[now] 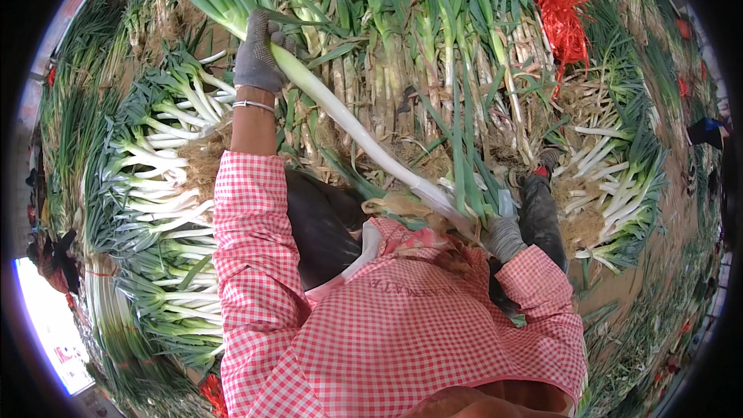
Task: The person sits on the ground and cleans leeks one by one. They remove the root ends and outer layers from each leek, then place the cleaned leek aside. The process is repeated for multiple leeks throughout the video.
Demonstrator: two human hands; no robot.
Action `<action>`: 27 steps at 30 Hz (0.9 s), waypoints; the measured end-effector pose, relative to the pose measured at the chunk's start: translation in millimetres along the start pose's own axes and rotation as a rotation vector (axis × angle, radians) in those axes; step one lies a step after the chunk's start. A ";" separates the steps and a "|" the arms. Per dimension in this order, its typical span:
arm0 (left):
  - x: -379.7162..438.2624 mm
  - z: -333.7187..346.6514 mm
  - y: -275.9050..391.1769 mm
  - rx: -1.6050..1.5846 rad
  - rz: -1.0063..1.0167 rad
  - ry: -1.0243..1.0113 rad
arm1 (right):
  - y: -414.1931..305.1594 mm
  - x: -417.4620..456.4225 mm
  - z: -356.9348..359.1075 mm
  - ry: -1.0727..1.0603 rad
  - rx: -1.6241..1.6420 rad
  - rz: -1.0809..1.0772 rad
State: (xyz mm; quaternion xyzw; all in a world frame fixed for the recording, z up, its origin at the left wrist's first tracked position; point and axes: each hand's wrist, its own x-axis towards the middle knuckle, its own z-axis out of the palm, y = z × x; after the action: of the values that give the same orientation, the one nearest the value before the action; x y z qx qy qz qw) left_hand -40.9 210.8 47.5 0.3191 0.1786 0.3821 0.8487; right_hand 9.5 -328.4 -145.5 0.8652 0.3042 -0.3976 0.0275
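Observation:
My left hand (264,52), in a grey dotted glove, is closed around a long leek (360,133) just below its green leaves. The leek's white shaft slants down to the right, its root end close to my right hand (504,238). That gloved hand is at my lap and closed on green leaf strips (461,168); a small pale blue object (506,202) shows at its fingers. Whether it also grips the root end is hidden. In front of me lies a row of untrimmed leeks (383,81) with soil and dry skins on them.
Cleaned leeks lie in a pile (174,186) on the left, roots inward, and in another pile (609,186) on the right. Red plastic ties (562,17) rest on the far leeks. Tied bundles (110,302) lie at lower left. My shoe (547,159) is beside the row.

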 end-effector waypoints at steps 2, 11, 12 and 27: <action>4.6 -10.8 7.2 0.122 -0.001 0.126 | 22.2 27.0 34.1 -0.011 -0.234 0.123; 11.4 -28.2 39.3 0.081 0.064 0.223 | -39.6 -24.0 -84.5 0.087 -0.010 0.133; 13.3 -25.4 34.5 0.071 0.025 0.212 | -60.5 -41.5 -98.9 0.429 0.186 -0.129; -125.8 42.0 -151.9 0.267 -0.703 -0.332 | -113.7 -66.4 -58.9 -0.230 1.609 -0.331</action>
State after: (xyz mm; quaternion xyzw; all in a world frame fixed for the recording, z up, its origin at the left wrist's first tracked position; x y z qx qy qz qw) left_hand -17.8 21.2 -17.3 0.4031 0.1853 -0.0141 0.8961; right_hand -46.4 -252.4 -36.5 0.5184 0.0455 -0.5785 -0.6281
